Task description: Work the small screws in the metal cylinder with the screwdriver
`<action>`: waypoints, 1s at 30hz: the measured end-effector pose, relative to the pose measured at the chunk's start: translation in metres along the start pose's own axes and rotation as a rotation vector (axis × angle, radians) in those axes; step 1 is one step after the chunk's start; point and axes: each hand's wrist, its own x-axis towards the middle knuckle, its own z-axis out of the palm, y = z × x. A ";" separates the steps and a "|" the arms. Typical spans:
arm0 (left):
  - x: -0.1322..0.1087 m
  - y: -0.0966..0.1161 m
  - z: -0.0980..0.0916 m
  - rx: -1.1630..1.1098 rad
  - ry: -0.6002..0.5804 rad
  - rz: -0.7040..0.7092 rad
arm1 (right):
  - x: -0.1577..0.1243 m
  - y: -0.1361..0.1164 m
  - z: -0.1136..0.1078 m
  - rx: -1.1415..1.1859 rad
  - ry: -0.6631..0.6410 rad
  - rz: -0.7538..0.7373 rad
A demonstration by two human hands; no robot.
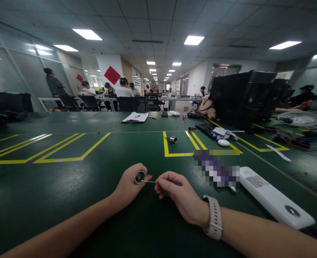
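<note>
My left hand [130,187] is wrapped round a small round metal part [140,177], its dark hollow end turned up toward me. From the right, my right hand [171,186] pinches a thin metal rod [148,181], whose far tip reaches the rim of the round part. Most of the rod's handle is hidden in the fingers. Beyond the hands, a similar metal cylinder [173,139] lies on the green table [99,179], inside a yellow tape outline.
At the right lie a long white device [273,199], a pixelated item [217,170], a white oval object [223,142] and gloves [224,133]. A clipboard [135,117] is farther back. A large black case [244,96] stands back right, near wires. Several people sit in the background.
</note>
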 end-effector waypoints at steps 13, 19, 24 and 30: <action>0.000 -0.001 -0.001 -0.027 -0.009 -0.028 | -0.001 -0.001 0.000 0.005 0.038 -0.013; 0.001 -0.001 0.000 -0.026 -0.008 -0.035 | 0.001 0.000 -0.004 0.016 0.071 -0.064; 0.000 -0.003 0.001 0.037 -0.018 -0.004 | 0.000 0.001 -0.005 -0.048 0.090 -0.115; -0.001 -0.003 0.001 0.109 -0.050 0.027 | -0.002 -0.002 0.000 -0.161 0.099 -0.096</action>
